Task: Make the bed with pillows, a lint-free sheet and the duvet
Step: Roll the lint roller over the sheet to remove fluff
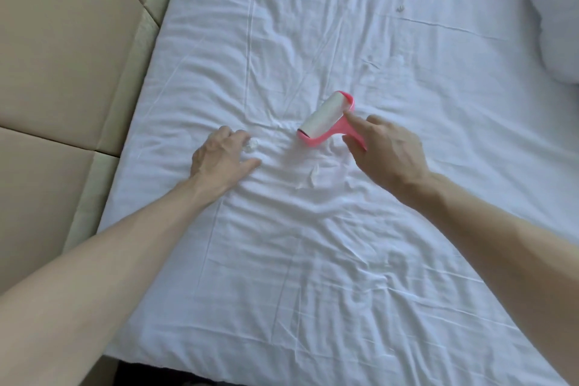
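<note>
- Sheet (313,260): white, spread over the bed (94,197) from the near edge to the far edge. It is on but heavily creased and not yet smoothed.
- Scrap (308,177): small white shred lying on the sheet at mid-bed, between the two forearms. Not picked up.
- Left hand (216,157): resting on the sheet toward the left edge, fingers curled. A crumpled clear wad (251,145) lies at its fingertips; I cannot tell whether it is pinched or only touched.
- Right hand (385,153): well apart from the left, gripping the pink handle of the lint roller (322,117). The white drum sits at mid-bed on or just over the sheet.
- Speck (400,8): dark fleck toward the far edge, still to be lifted.
- Pillow (557,25): one, white, at the far right corner; probably not in its final place.
- Padded panels (62,56): beige, along the left edge.

Judged status: lint removal is under way. Smoothing, pillow placement and the duvet (not in view) remain. Nothing blocks the roller except the creases.
</note>
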Demonstrator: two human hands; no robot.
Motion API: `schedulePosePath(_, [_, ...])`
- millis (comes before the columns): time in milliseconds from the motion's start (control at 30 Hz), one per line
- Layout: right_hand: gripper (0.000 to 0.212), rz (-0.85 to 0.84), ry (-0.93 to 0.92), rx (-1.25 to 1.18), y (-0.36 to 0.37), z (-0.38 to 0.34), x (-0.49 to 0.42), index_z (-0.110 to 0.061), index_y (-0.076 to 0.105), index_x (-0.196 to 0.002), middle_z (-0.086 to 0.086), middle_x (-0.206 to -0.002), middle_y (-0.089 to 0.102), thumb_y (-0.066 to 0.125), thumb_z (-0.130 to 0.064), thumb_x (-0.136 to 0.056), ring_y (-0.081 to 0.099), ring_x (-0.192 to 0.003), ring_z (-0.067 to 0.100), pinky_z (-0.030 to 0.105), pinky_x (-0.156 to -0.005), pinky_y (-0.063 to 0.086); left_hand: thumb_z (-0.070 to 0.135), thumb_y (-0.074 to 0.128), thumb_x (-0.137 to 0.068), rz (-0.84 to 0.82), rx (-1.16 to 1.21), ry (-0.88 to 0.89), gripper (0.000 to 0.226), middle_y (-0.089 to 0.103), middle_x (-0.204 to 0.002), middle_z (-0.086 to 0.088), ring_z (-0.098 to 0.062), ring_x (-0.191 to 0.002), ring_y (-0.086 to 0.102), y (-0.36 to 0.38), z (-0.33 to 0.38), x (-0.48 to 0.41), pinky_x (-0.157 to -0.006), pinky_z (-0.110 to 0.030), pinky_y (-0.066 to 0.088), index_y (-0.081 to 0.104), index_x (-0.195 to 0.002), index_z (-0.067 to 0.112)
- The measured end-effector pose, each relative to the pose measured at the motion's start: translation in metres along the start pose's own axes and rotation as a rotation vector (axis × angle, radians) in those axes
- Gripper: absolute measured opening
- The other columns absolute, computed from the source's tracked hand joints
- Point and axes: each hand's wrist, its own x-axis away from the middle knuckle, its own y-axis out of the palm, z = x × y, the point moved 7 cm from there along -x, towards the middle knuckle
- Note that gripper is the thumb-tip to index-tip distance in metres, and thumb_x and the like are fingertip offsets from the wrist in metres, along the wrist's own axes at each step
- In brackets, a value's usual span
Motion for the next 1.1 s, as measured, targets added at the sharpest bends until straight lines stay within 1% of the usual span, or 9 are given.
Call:
schedulePosePath(133, [0.04,-0.071,-0.003,-0.084,0.01,0.005,0.015,-0.026,0.05,-0.141,-0.002,-0.077,0.046,0.048,-0.029,-0.101,0.044,-0.074,0.026,0.033,-0.059,0.029,0.033,0.066,-0.096,0.052,0.032,-0.042,0.015,0.062,-0.098,0.0,-0.025,-0.094,0.061,0.01,0.014,-0.007,-0.072,-0.036,0.044,0.063,-0.104,0.021])
schedulePosePath(267, [0.025,-0.109,-0.033,-0.052,-0.01,0.039,0.028,-0.029,0.06,-0.117,-0.004,-0.072,0.053,0.047,-0.033,-0.096,0.051,-0.069,0.026,0.036,-0.054,0.041,0.033,0.064,-0.098,0.034,0.053,0.006,0.014,0.061,-0.086,0.008,-0.019,-0.083,0.059,0.022,0.037,0.001,-0.068,-0.033,0.04,0.063,-0.093,0.02])
schedulePosePath(367, [0.029,-0.031,0.048,-0.109,-0.031,0.068,0.014,-0.033,0.058,-0.124,-0.003,-0.069,0.053,0.05,-0.03,-0.096,0.051,-0.066,0.029,0.036,-0.054,0.041,0.036,0.07,-0.093,-0.019,0.137,0.087,0.009,0.062,-0.081,0.017,-0.011,-0.082,0.06,0.022,0.07,-0.008,-0.071,-0.03,0.043,0.069,-0.089,0.028])
schedulePosePath(500, [0.021,0.108,0.271,-0.157,-0.049,0.122,-0.036,-0.026,0.058,-0.114,-0.003,-0.067,0.051,0.048,-0.027,-0.096,0.05,-0.069,0.03,0.034,-0.055,0.031,0.048,0.069,-0.092,-0.243,0.124,0.197,0.016,0.063,-0.072,0.022,0.003,-0.072,0.058,0.018,0.126,-0.042,-0.068,-0.025,0.045,0.078,-0.087,0.035])
schedulePosePath(600, [0.021,0.154,0.333,-0.194,-0.057,0.153,-0.08,-0.024,0.052,-0.115,0.001,-0.08,0.055,0.044,-0.025,-0.095,0.051,-0.078,0.03,0.033,-0.057,0.028,0.055,0.06,-0.095,-0.435,-0.007,0.198,0.033,0.07,-0.069,0.012,-0.003,-0.068,0.063,0.015,0.149,-0.073,-0.068,-0.029,0.053,0.079,-0.08,0.032])
schedulePosePath(700, [0.027,0.156,0.348,-0.206,-0.063,0.171,-0.122,-0.023,0.048,-0.124,0.003,-0.097,0.056,0.042,-0.024,-0.098,0.046,-0.084,0.027,0.034,-0.063,0.03,0.048,0.055,-0.096,-0.271,-0.046,0.153,0.031,0.072,-0.08,0.009,-0.013,-0.082,0.068,-0.005,0.155,-0.114,-0.076,-0.036,0.056,0.076,-0.082,0.031])
schedulePosePath(833, [0.024,0.171,0.359,-0.176,-0.072,0.178,-0.171,-0.022,0.046,-0.125,0.001,-0.096,0.051,0.037,-0.026,-0.103,0.044,-0.084,0.026,0.032,-0.055,0.024,0.043,0.059,-0.096,0.035,-0.059,0.017,0.041,0.059,-0.126,-0.005,-0.029,-0.121,0.052,-0.021,0.138,-0.156,-0.095,-0.043,0.045,0.061,-0.129,0.019])
schedulePosePath(1000, [0.026,0.095,0.407,-0.16,-0.06,0.18,-0.23,-0.015,0.049,-0.122,0.008,-0.111,0.058,0.033,-0.027,-0.105,0.05,-0.095,0.032,0.039,-0.073,0.034,0.047,0.059,-0.092,0.079,-0.209,0.006,0.057,0.046,-0.13,-0.008,-0.031,-0.12,0.043,-0.002,0.123,-0.172,-0.099,-0.045,0.037,0.048,-0.137,0.015])
schedulePosePath(1100, [0.021,0.073,0.476,-0.175,-0.051,0.182,-0.246,-0.013,0.051,-0.109,0.003,-0.091,0.053,0.032,-0.02,-0.103,0.045,-0.09,0.03,0.036,-0.074,0.03,0.049,0.062,-0.089,0.11,-0.155,0.017,0.061,0.046,-0.131,-0.008,-0.032,-0.119,0.043,-0.002,0.12,-0.177,-0.1,-0.045,0.037,0.047,-0.139,0.017])
